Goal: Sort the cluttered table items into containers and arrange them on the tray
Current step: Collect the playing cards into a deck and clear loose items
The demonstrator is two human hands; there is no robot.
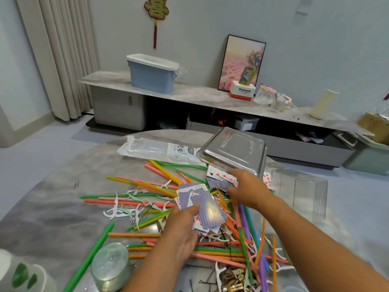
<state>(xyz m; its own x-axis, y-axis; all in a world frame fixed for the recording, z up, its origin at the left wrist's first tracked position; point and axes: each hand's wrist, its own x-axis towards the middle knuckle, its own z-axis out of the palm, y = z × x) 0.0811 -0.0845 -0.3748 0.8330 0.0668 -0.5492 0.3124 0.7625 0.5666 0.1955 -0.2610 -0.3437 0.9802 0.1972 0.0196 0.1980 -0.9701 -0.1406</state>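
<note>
Left hand (181, 224) grips a messy stack of playing cards (207, 209), thumb curled over the top, blue backs mostly up w/ a couple red faces peeking out underneath. Stack is held just above the pile in the middle of the table (52, 207).

Right hand (247, 187) reaches fwd, fingers curled down onto a few more loose cards (221, 178) lying near the front edge of the tray; looks like it's pinching them but can't tell 100% how firm the hold is. One more card (267, 179) w/ red diamonds sits just right of that hand.

Metal tray (233, 149) is at the far side of the table, tilted, its near edge resting on the cards. A clear plastic box (301, 192) stands to the right of the hand.

Everywhere else: colored straws (134, 183) (green, orange, pink, yellow, purple) scattered across the table, white floss picks (114, 209) mixed in, some hairpins (199, 266) near the bottom. Round metal tin (110, 266) lower left, lying on its side. Plastic bag (157, 149) w/ print on it lies beyond the straws, left of the tray.
</note>
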